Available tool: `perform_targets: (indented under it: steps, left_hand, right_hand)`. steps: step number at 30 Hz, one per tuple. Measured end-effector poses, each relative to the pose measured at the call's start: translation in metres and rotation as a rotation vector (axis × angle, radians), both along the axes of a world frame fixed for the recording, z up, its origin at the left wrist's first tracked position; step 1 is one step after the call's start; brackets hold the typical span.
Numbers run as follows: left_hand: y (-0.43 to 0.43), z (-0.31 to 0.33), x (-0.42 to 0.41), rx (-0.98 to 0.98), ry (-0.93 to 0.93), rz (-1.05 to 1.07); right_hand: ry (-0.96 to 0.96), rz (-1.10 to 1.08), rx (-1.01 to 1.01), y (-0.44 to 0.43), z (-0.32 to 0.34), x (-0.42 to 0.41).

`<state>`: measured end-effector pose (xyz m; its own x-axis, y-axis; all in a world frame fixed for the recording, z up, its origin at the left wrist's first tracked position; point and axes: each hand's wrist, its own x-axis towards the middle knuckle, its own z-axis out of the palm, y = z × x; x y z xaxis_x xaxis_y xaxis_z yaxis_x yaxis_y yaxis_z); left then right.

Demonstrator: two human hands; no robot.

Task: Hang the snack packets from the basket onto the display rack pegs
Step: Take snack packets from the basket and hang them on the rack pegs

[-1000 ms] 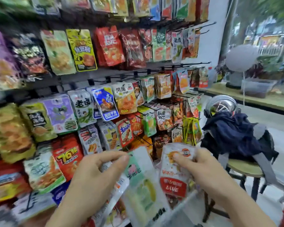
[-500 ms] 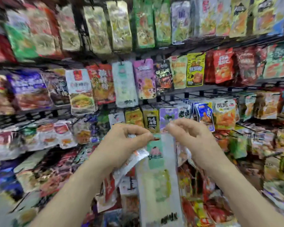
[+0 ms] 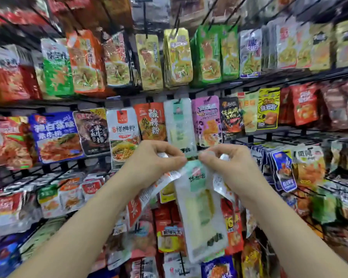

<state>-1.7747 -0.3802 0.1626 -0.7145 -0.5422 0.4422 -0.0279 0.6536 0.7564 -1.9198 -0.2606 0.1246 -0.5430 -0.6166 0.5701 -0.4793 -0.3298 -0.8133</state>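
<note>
A long clear packet with a pale green label (image 3: 199, 207) hangs from both my hands in front of the rack. My left hand (image 3: 157, 159) and my right hand (image 3: 227, 163) pinch its top edge from either side. The left hand also holds a white and red packet (image 3: 149, 195), and another clear packet (image 3: 221, 183) shows under the right hand. Just above my fingers, a matching clear green-label packet (image 3: 179, 125) hangs from a black peg (image 3: 178, 101). The basket is out of view.
The black wire display rack (image 3: 249, 85) fills the view, with rows of hanging snack packets above, below and on both sides. A white noodle packet (image 3: 123, 133) and a purple packet (image 3: 207, 119) flank the matching one.
The view has swung up and closer to the rack. Both hands have lifted the clear green-label packet up to just under the matching packet on its peg.
</note>
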Motion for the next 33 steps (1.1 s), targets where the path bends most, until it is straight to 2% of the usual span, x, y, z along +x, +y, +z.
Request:
perform_targets:
  steps: [4, 7, 10, 19, 25, 33]
  left_hand:
    - [-0.019, 0.022, -0.030, 0.013, 0.098, 0.023]
    - [-0.043, 0.040, -0.061, -0.027, 0.269, 0.149]
    - [-0.066, 0.052, -0.091, -0.038, 0.420, 0.271]
    - [-0.106, 0.057, -0.142, -0.086, 0.585, 0.456]
    - [-0.118, 0.056, -0.151, -0.139, 0.594, 0.488]
    - [-0.137, 0.044, -0.156, -0.193, 0.518, 0.587]
  right_hand:
    - [-0.022, 0.008, -0.004, -0.025, 0.034, -0.028]
    - [-0.028, 0.053, 0.011, -0.047, 0.058, -0.053]
    - [0.023, -0.005, -0.019, -0.077, 0.076, -0.078]
    - [-0.009, -0.087, -0.170, -0.147, 0.091, -0.114]
    - [0.023, -0.106, -0.208, -0.166, 0.088, -0.125]
    - [0.114, -0.185, -0.059, -0.177, 0.085, -0.132]
